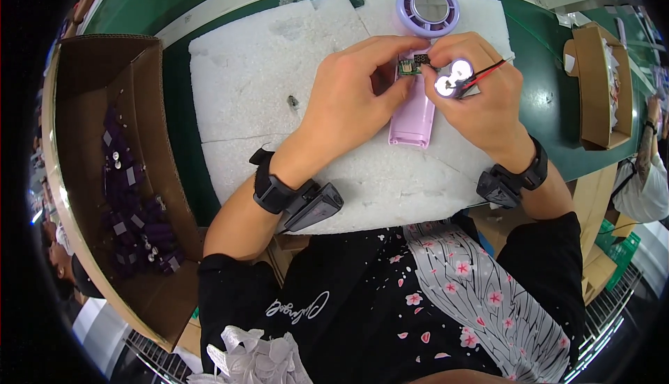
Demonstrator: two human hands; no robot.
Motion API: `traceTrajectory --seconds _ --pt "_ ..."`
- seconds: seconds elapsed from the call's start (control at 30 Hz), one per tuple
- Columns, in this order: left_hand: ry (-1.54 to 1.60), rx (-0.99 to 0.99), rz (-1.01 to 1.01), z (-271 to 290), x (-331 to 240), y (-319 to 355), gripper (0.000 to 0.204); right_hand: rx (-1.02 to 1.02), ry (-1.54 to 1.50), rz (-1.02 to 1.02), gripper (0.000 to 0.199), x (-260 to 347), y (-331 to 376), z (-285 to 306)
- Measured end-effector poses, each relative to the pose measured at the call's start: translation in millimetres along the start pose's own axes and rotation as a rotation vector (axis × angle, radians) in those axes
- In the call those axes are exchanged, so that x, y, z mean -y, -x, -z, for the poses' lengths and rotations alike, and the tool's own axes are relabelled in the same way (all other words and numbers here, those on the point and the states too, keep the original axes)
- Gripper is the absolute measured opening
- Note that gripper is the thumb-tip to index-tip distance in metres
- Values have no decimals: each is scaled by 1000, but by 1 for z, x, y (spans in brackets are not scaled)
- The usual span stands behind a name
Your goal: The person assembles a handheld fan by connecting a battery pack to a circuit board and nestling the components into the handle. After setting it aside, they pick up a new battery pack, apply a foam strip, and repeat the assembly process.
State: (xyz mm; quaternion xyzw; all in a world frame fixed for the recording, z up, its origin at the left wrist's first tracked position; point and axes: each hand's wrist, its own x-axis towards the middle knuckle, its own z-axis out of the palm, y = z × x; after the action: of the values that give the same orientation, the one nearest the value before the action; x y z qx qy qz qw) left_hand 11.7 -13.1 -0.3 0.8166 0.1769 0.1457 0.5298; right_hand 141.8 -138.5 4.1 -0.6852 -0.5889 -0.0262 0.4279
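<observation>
A lavender handheld fan lies on the white foam sheet, its handle open and its round fan head pointing away from me. A small green circuit board with a black part sits at the upper end of the handle. My left hand is closed around the handle's upper end, thumb and forefinger either side of the board. My right hand holds a two-cell battery pack with white ends and red and black wires. Its thumb and forefinger tips are at the board's right edge. Its other fingers are partly hidden.
At the left stands a deep cardboard box with several purple-wrapped battery packs. A smaller cardboard box with pale items is on the right. The foam sheet covers much of the green tabletop. Another person's arm shows far right.
</observation>
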Motion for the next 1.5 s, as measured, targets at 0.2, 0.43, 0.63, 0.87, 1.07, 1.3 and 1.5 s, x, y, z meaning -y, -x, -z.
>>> traceTrajectory --seconds 0.2,0.43,0.63,0.87,1.07,1.3,1.5 --pt "84 5 7 0 1 0 39 30 -13 -69 24 2 1 2" --pt "135 -14 -16 -3 4 0 38 31 -19 -78 24 2 2 4" --pt "161 7 -13 -3 6 1 34 23 -24 -91 24 2 1 4" --pt "226 67 33 -3 11 0 33 75 10 -131 22 3 0 7" --pt "261 24 -56 -1 14 -2 27 123 -84 -258 21 2 -2 11" --pt "92 19 -102 5 2 -4 25 225 -220 -440 24 -8 -8 18" --pt "24 57 -44 8 -7 -3 26 307 -473 -516 23 -20 -14 26"
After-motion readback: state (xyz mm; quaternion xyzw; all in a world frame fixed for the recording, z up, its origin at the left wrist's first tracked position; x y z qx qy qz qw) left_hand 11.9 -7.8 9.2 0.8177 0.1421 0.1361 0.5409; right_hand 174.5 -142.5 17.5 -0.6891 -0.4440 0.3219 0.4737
